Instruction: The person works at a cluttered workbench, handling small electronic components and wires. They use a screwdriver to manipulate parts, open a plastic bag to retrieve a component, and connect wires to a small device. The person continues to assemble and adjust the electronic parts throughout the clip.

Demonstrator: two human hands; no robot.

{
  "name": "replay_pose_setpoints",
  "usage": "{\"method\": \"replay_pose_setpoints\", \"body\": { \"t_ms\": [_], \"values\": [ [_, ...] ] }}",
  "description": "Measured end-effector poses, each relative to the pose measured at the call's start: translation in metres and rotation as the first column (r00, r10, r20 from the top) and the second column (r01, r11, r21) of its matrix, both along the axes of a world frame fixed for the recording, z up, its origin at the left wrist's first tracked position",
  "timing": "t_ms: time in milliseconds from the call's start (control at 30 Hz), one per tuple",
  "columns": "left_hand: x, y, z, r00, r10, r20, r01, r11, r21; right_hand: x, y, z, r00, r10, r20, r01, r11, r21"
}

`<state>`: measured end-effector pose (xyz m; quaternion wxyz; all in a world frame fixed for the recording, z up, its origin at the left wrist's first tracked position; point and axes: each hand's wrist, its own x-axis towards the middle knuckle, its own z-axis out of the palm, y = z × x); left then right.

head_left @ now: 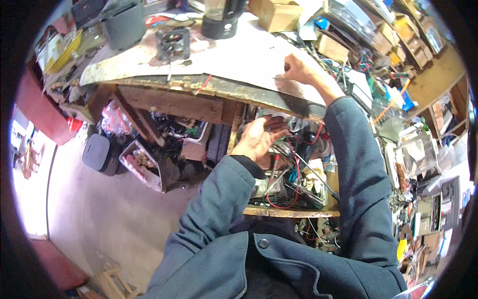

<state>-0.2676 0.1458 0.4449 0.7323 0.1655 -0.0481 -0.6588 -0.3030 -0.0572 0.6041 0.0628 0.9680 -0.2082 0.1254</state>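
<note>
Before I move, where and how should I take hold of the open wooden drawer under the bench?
Probably take the drawer by the middle of its front edge, reaching down from above with your left hand. That edge is an exposed wooden strip on your body's side, while tools and wires crowd the inside.

You have one left grip [257,138] and one right grip [300,70] in view, two in all, with two dark sleeves [219,187]. You count one table [174,84], one grey bin [123,26], one dark metal frame [173,45], one black-based container [219,25] and one yellow basket [62,52]. Below, you have one open drawer [294,213], one grey rounded case [96,152] and one open box [158,178] of odds and ends. One button [263,243] shows on your coat [294,259]. The drawer's wires [284,207] are too tangled for you to count.
</note>
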Motion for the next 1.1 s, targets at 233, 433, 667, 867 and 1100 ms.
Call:
{"method": "replay_pose_setpoints", "body": {
  "t_ms": [233,433,667,867,1100],
  "values": [
    [0.003,-0.001,0.004,0.998,0.040,0.050,-0.042,0.999,0.033,-0.026,0.048,0.025,0.987,0.156,-0.019,-0.151,0.973,0.175],
    [-0.001,0.004,0.007,0.996,0.065,0.065,-0.066,0.998,0.005,-0.060,0.129,-0.021,0.897,0.367,-0.247,-0.349,0.930,0.112],
    [0.001,0.004,0.009,0.997,0.042,0.057,-0.043,0.999,0.011,-0.038,0.092,-0.003,0.973,0.164,0.164,-0.173,0.984,0.043],
    [0.004,-0.002,-0.002,1.000,0.004,0.002,-0.004,1.000,0.011,-0.019,0.020,-0.020,0.987,0.118,-0.110,-0.143,0.954,-0.265],
    [0.002,-0.003,0.000,1.000,0.014,0.015,-0.014,1.000,0.027,-0.010,0.029,0.002,0.998,0.045,-0.045,-0.048,0.997,-0.068]
  ]
}}
